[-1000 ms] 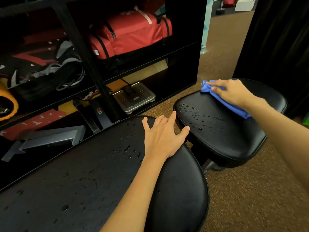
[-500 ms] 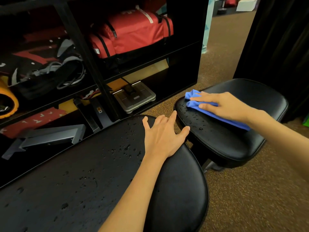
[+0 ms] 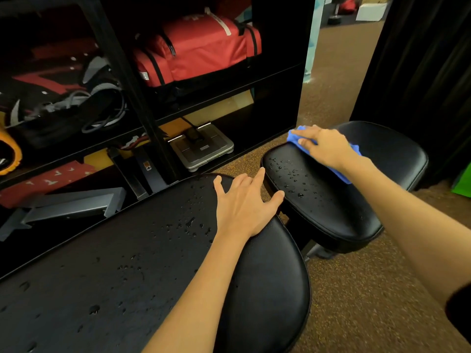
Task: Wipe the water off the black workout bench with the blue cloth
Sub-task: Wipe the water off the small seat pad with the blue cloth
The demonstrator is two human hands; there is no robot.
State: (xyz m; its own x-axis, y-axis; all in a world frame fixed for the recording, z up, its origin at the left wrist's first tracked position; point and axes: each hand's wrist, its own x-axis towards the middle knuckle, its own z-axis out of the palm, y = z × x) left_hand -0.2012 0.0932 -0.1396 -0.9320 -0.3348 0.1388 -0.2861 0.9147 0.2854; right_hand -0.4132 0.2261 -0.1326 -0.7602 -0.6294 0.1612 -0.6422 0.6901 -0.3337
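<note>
Black workout bench: two upholstered pads set end to end on a speckled brown floor, in front of a dark shelf unit. Long pad: fills the lower left of the view, its surface dotted with water drops, densest just left of the left hand. Seat pad: smaller, rounded, just beyond the long pad's end with a narrow gap between them; a cluster of drops covers its near-left part, while its far-right part looks dry and glossy. Blue cloth: lies on the seat pad at its far-left edge, bunched under the right hand, one corner showing past the fingertips and another past the wrist. Right hand: palm down on the cloth, fingers extended and pressing it to the pad, not curled round it. Left hand: flat on the end of the long pad, fingers spread wide, thumb reaching toward the gap, holding nothing. Shelf contents: red bag on an upper level; tangle of grey straps to its left; flat grey scale at the bottom; orange roll at the far left edge. Black curtain: hangs behind the seat pad at right, with a green item at its foot.
</note>
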